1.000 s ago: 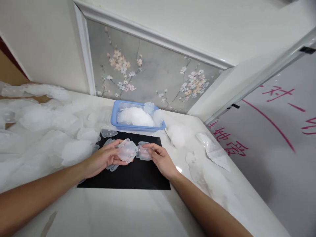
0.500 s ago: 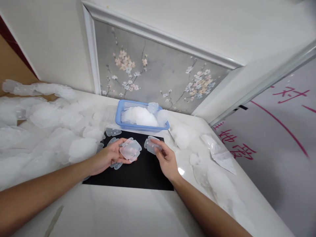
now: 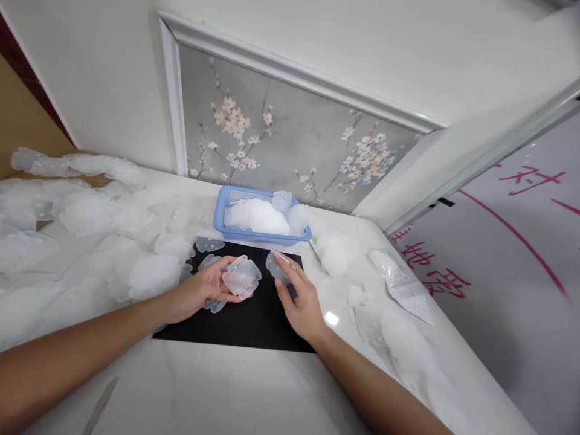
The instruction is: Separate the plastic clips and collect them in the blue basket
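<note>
My left hand [image 3: 211, 283] is closed round a translucent frosted plastic piece [image 3: 242, 277] with a wavy outline and small round dots; whether it is one piece or a stack I cannot tell. A similar clear piece [image 3: 275, 269] is in my right hand [image 3: 299, 299], between the thumb and the extended fingers, which partly cover it. Both hands are above a black mat [image 3: 254, 329]. More clear pieces lie at the mat's left edge, one [image 3: 209, 243] at its back corner and others partly hidden under my left hand.
Behind the mat stands a blue basket [image 3: 263, 237] holding white and clear pieces. Heaps of frosted pieces [image 3: 86, 211] cover the left of the white table [image 3: 217, 386]. More pieces [image 3: 408, 344] and a clear plastic bag [image 3: 403, 284] lie to the right. A whiteboard [image 3: 512, 254] borders the table's right side.
The fingers of my right hand have straightened and shifted over the clear piece, which now appears more turned. My left hand keeps its piece in nearly the same place. The view has shifted slightly.
</note>
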{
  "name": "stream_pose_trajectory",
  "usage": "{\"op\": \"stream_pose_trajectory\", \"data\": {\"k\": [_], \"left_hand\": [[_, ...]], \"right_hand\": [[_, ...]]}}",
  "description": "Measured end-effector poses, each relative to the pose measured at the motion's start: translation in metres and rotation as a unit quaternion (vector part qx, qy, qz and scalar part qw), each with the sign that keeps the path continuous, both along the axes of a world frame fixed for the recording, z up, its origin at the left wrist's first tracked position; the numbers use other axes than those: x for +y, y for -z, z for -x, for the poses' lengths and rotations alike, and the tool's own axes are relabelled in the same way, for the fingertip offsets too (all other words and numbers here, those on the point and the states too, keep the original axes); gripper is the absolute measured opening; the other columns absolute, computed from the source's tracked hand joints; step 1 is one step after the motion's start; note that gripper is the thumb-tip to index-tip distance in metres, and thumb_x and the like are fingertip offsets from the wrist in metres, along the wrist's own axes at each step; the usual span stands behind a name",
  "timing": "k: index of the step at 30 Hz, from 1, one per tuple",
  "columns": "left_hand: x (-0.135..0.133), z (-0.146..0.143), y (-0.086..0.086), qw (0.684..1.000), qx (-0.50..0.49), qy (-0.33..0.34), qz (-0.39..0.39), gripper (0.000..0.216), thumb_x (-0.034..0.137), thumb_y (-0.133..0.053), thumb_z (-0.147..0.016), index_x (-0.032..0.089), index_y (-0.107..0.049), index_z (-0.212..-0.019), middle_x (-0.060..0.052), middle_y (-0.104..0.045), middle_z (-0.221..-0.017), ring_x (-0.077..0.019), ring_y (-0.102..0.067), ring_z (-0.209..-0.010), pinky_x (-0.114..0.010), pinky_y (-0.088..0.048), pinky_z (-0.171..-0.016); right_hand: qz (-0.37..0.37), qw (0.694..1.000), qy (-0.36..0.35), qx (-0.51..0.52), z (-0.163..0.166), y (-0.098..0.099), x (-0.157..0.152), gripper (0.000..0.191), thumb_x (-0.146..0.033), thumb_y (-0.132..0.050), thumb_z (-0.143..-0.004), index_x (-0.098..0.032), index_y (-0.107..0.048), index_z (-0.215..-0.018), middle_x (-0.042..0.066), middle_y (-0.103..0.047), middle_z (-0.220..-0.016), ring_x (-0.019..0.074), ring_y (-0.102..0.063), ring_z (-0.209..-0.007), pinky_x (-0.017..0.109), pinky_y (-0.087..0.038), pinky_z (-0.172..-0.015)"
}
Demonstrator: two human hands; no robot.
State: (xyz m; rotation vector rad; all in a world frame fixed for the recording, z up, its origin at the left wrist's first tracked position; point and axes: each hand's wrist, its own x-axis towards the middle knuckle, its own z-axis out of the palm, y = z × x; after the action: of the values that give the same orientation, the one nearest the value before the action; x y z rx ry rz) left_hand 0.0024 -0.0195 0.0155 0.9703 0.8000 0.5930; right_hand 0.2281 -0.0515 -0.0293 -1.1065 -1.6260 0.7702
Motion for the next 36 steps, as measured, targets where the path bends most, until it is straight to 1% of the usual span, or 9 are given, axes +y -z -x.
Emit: {"op": "stream_pose_trajectory", "data": {"k": [7,11,14,16,19,21,29,32,36], "left_hand": [[0.002,0.003,0.005,1.0,0.002,0.005,0.001,0.08,0.012,-0.071,-0.056,0.025,-0.05,-0.132,-0.004,-0.07,-0.114,-0.0251,-0.07,-0.105,-0.048,-0.044,-0.108],[0.002,0.005,0.018,0.995,-0.027,0.08,-0.05,0.086,0.013,-0.064,-0.062,0.025,-0.039,-0.144,-0.007,-0.066,-0.129,-0.0264,-0.062,-0.121,-0.048,-0.04,-0.111],[-0.004,0.005,0.022,0.978,-0.028,0.158,-0.13,0.088,0.009,-0.055,-0.061,0.025,-0.038,-0.146,-0.007,-0.063,-0.136,-0.0276,-0.059,-0.126,-0.05,-0.039,-0.111],[-0.007,0.006,0.02,0.963,0.078,0.115,-0.231,0.075,0.008,-0.051,-0.065,0.026,-0.05,-0.137,-0.006,-0.065,-0.133,-0.027,-0.059,-0.125,-0.05,-0.039,-0.11],[-0.007,0.01,0.015,0.856,0.299,-0.024,-0.421,0.053,0.01,-0.047,-0.075,0.026,-0.062,-0.123,-0.006,-0.064,-0.135,-0.0302,-0.049,-0.132,-0.052,-0.03,-0.115],[-0.004,0.013,0.015,0.782,0.388,-0.047,-0.485,0.05,0.012,-0.048,-0.079,0.024,-0.061,-0.126,-0.009,-0.058,-0.141,-0.0348,-0.041,-0.138,-0.055,-0.025,-0.114],[0.007,0.021,0.026,0.694,0.492,-0.023,-0.525,0.039,0.032,-0.048,-0.091,0.023,-0.064,-0.125,-0.016,-0.063,-0.11,-0.0399,-0.051,-0.109,-0.055,-0.034,-0.095],[0.012,0.02,0.018,0.708,0.493,-0.003,-0.505,0.028,0.034,-0.054,-0.087,0.021,-0.07,-0.106,-0.013,-0.062,-0.1,-0.037,-0.052,-0.1,-0.05,-0.039,-0.088],[0.013,0.012,0.009,0.822,0.396,-0.025,-0.408,0.016,0.039,-0.061,-0.081,0.023,-0.064,-0.081,-0.005,-0.058,-0.091,-0.0266,-0.058,-0.084,-0.038,-0.045,-0.075]], "right_hand": [[-0.024,0.999,0.003,-0.042,0.001,0.001,-0.001,0.054,-0.025,-0.056,-0.093,-0.038,-0.046,-0.145,0.001,-0.044,-0.153,0.024,-0.038,-0.143,0.048,-0.028,-0.12],[-0.029,0.995,-0.063,-0.074,0.012,-0.004,-0.003,0.07,-0.028,-0.069,-0.084,-0.036,-0.042,-0.147,0.003,-0.039,-0.156,0.0274,-0.034,-0.145,0.05,-0.027,-0.12],[0.013,0.992,-0.126,-0.031,0.018,-0.008,-0.003,0.049,-0.034,-0.065,-0.088,-0.034,-0.057,-0.136,0.003,-0.05,-0.148,0.0274,-0.044,-0.139,0.05,-0.031,-0.118],[0.065,0.995,-0.069,0.043,0.015,-0.009,0.0,0.033,-0.039,-0.054,-0.095,-0.03,-0.067,-0.123,0.004,-0.063,-0.134,0.027,-0.055,-0.127,0.049,-0.038,-0.114],[0.148,0.975,0.026,0.162,0.004,-0.004,0.01,0.035,-0.046,-0.06,-0.09,-0.026,-0.067,-0.118,0.005,-0.072,-0.114,0.0274,-0.065,-0.109,0.046,-0.046,-0.104],[0.198,0.952,0.023,0.233,-0.003,0.001,0.018,0.042,-0.047,-0.069,-0.084,-0.025,-0.065,-0.12,0.005,-0.073,-0.11,0.0269,-0.067,-0.104,0.043,-0.051,-0.097],[0.269,0.884,-0.012,0.381,-0.014,0.005,0.033,0.039,-0.049,-0.073,-0.075,-0.019,-0.072,-0.099,0.008,-0.075,-0.105,0.0285,-0.065,-0.108,0.04,-0.054,-0.088],[0.274,0.883,-0.016,0.38,-0.015,0.005,0.034,0.037,-0.043,-0.075,-0.074,-0.02,-0.072,-0.103,0.007,-0.075,-0.105,0.0271,-0.067,-0.104,0.039,-0.053,-0.087],[0.268,0.889,-0.013,0.372,-0.016,0.004,0.034,0.035,-0.03,-0.075,-0.071,-0.021,-0.072,-0.105,0.005,-0.074,-0.1,0.0228,-0.067,-0.093,0.033,-0.052,-0.08]]}}
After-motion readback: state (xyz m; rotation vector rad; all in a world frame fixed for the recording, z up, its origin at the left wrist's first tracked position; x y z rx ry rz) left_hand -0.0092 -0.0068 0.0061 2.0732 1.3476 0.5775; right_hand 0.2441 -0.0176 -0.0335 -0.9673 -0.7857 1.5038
